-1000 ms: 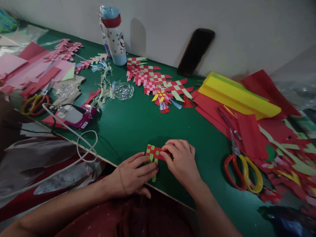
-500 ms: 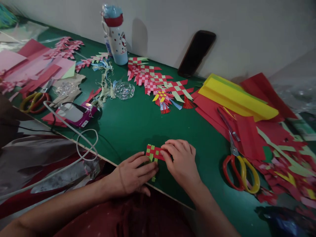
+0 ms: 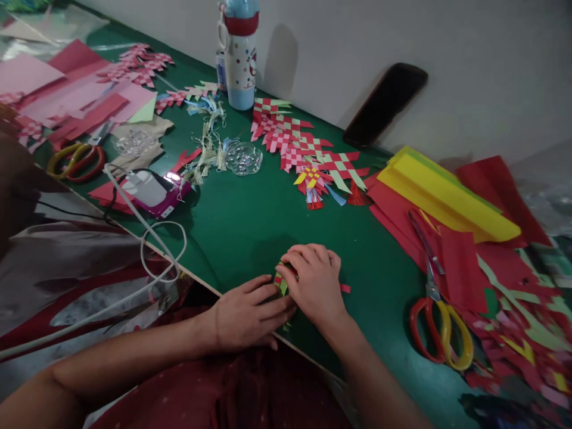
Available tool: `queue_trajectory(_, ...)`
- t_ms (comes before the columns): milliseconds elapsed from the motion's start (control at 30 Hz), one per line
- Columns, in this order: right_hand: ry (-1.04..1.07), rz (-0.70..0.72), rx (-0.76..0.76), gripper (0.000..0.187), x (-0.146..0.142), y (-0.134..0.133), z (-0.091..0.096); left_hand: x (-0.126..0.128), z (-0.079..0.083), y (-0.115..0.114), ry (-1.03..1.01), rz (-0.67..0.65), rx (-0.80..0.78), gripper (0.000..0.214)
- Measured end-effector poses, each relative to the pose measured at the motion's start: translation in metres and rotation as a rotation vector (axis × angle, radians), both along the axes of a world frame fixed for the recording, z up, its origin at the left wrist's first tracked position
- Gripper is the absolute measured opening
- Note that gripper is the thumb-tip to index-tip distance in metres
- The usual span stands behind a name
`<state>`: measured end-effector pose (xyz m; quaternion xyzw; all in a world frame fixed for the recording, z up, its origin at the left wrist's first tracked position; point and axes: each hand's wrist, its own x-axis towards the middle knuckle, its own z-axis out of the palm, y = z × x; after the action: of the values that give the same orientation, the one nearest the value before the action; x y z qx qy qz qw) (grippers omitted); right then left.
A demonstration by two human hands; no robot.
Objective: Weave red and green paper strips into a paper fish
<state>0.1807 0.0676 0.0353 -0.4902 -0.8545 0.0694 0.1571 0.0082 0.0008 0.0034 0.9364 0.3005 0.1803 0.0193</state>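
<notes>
A small woven paper piece [image 3: 282, 281] of red and green strips lies on the green table [image 3: 250, 220] near its front edge. My right hand [image 3: 315, 283] rests on top of it with fingers curled, covering most of it; a red strip end pokes out at the right. My left hand [image 3: 250, 313] lies flat beside it, fingers stretched out and pressing the piece's lower left edge.
Red and yellow scissors [image 3: 440, 319] lie at the right on red paper scraps. Yellow sheets [image 3: 447, 190], finished woven pieces [image 3: 304, 149], a bottle [image 3: 239, 59], a dark phone [image 3: 386, 104] leaning on the wall, a bead dish [image 3: 243, 158], a purple device [image 3: 154, 193] with white cable.
My right hand has slid left over the woven piece, which showed more before and is now mostly covered. The view has shifted left and down a little.
</notes>
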Motion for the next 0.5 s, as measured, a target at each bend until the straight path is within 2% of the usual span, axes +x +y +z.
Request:
queue_trajectory(167, -0.003, -0.039, -0.023, 0.007, 0.000, 0.001, -0.002, -0.001, 0.000, -0.002, 0.004, -0.016, -0.018, 0.056)
queue_trajectory(300, 0.063, -0.090, 0.010, 0.015, 0.013, -0.005, 0.005, -0.006, 0.004, 0.000, -0.087, -0.020, -0.066, 0.052)
queue_trajectory(400, 0.147, -0.132, 0.049, 0.018, 0.025, -0.024, 0.011, -0.018, 0.010, 0.006, -0.152, 0.049, -0.107, 0.028)
queue_trajectory(500, 0.188, -0.066, 0.054, 0.017, 0.026, -0.054, 0.011, -0.029, 0.012, 0.016, -0.122, 0.143, -0.089, 0.025)
